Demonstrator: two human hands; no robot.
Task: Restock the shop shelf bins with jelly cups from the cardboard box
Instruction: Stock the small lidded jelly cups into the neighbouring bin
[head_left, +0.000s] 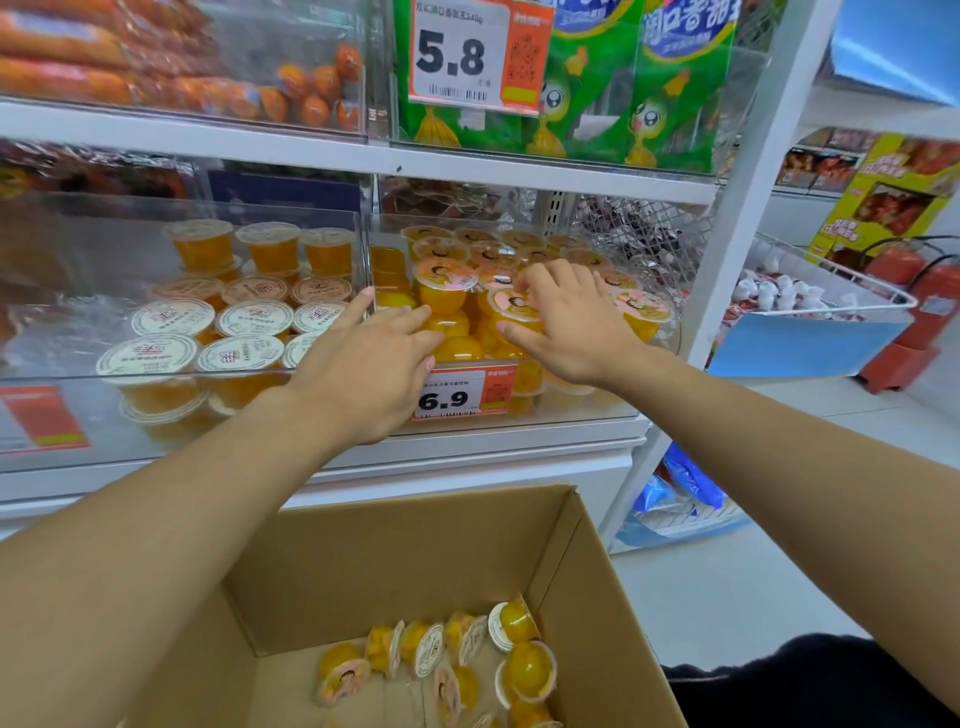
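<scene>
- The cardboard box (410, 566) sits open directly below the right-hand bin (519, 410), with a scatter of jelly cups (457, 660) left on its floor, so the restock is judged to be well along but unfinished
- The right-hand bin, a clear one carrying the 6.9 price tag (462, 396), is heaped with orange cups nearly to its front wall; the left-hand bin (171, 374) beside it holds white-lidded cups in neat rows
- The left hand (363, 358) lies at this bin's front left corner, fingers straight and spread against the cups, holding nothing
- The right hand (566, 322) is over the middle of the heap, fingers curled round a pink-lidded cup (511, 306); motion blur makes it hard to say whether it grips or only presses
- The step in hand looks like settling cups into the pile; next calls for both hands to let go and drop to the box for more
</scene>
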